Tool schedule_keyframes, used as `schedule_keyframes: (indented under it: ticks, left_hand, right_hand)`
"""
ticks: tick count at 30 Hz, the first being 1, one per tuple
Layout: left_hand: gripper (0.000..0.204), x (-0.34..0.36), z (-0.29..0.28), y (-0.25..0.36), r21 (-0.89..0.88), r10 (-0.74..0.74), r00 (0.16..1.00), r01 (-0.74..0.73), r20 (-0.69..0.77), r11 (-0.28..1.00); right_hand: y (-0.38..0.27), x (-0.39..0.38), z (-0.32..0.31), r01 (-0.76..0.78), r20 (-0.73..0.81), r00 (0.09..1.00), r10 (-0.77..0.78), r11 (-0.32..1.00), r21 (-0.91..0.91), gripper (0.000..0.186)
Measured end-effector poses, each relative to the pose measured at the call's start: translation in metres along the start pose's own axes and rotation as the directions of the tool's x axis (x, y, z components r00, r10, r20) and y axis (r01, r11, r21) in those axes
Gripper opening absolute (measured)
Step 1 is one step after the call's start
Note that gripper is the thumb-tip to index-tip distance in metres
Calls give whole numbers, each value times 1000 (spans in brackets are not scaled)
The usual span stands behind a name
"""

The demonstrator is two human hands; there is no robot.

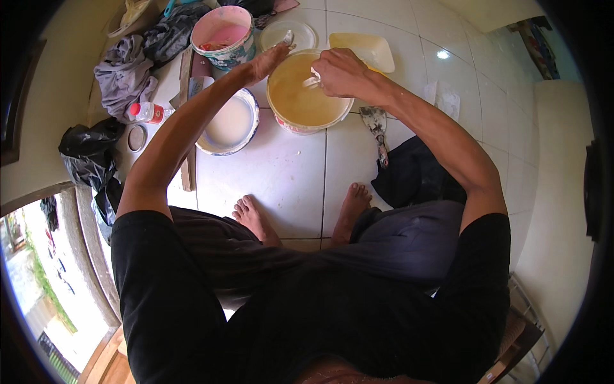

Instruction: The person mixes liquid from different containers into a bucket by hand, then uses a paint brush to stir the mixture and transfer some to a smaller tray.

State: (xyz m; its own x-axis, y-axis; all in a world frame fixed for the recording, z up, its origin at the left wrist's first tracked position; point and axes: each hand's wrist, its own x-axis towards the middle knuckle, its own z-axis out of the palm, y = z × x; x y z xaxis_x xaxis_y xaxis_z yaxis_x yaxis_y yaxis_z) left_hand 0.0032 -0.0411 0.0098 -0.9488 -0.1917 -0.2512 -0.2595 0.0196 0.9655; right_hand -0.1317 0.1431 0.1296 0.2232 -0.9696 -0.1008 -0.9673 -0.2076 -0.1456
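A bucket of yellowish-tan paint [291, 96] stands on the floor in front of me. My right hand [339, 72] is closed over its right side, gripping a pale tool [311, 82] that reaches down to the paint. The tool's lower end is hidden, so its kind is unclear. At the bucket's upper left rim, my left hand [272, 62] lies with its fingers stretched out, their tips whitish. Just left of the bucket sits a blue-rimmed basin [250, 137] holding milky liquid. A smeared scraper [375, 128] rests on the tiles to the right.
Behind are a pink-lined bucket [238, 52], a round clear lid [272, 32] and a cream tray [377, 52]. On the left lie a red-capped bottle [151, 113], grey cloth [125, 73] and black plastic bags [93, 150]. Dark cloth [412, 173] is near my right foot.
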Motion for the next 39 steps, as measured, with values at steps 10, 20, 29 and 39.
schedule_keyframes:
  ticks: [10,20,29,39]
  left_hand:
    - [68,0,-1,-1,26,-45,998,46,-36,999]
    - [79,-3,-2,-5,-17,11,1000,-11,-11,1000]
    - [79,-4,-4,-2,92,10,1000,-8,-16,996]
    - [86,-2,2,-5,-28,-5,999,4,-33,1000]
  right_hand:
    - [7,-1,0,7,-2,1000,-7,998,-68,16]
    - [-4,-2,0,103,63,992,-106,994,47,14]
    - [-7,-6,-6,22,77,997,-30,994,104,12]
    - [-11,-5,-12,-46,132,991,31,993,112,14]
